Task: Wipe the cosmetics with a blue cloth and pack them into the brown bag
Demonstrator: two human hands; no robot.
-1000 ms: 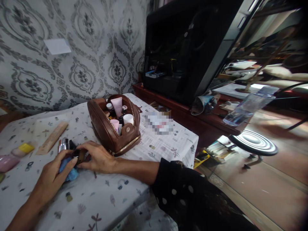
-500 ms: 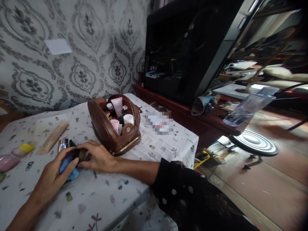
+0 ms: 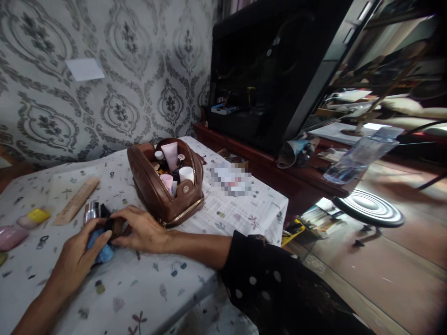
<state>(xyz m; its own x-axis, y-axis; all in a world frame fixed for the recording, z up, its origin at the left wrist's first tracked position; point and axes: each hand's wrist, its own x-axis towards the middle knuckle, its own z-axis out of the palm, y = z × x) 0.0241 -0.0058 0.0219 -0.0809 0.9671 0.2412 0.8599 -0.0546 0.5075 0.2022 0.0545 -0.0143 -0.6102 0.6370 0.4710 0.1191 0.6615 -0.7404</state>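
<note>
My left hand point(image 3: 71, 249) is closed around a crumpled blue cloth point(image 3: 104, 252), its thumb and fingertips meeting the dark end of a small brown bottle point(image 3: 118, 228). From the other side, the thumb and fingers of my right hand point(image 3: 146, 231) pinch that bottle, which lies partly hidden between both hands. Just behind my left fingers is a silver-capped container point(image 3: 92, 211), with a black item beside it. A brown zip cosmetic bag point(image 3: 146, 186) stands open beyond my right hand, holding a pink tube point(image 3: 170, 156), a white jar point(image 3: 186, 174) and other small items.
A beige tube point(image 3: 77, 201), a yellow-capped item point(image 3: 37, 216) and a pink item point(image 3: 12, 238) lie left on the patterned tablecloth point(image 3: 167, 298). A dark television point(image 3: 258, 70) and a clear bottle point(image 3: 361, 156) stand on the reddish wooden furniture to the right.
The brown bottle has turned or shifted slightly between my hands, and more of it shows. Both hands keep nearly the same place; the bag has not moved.
</note>
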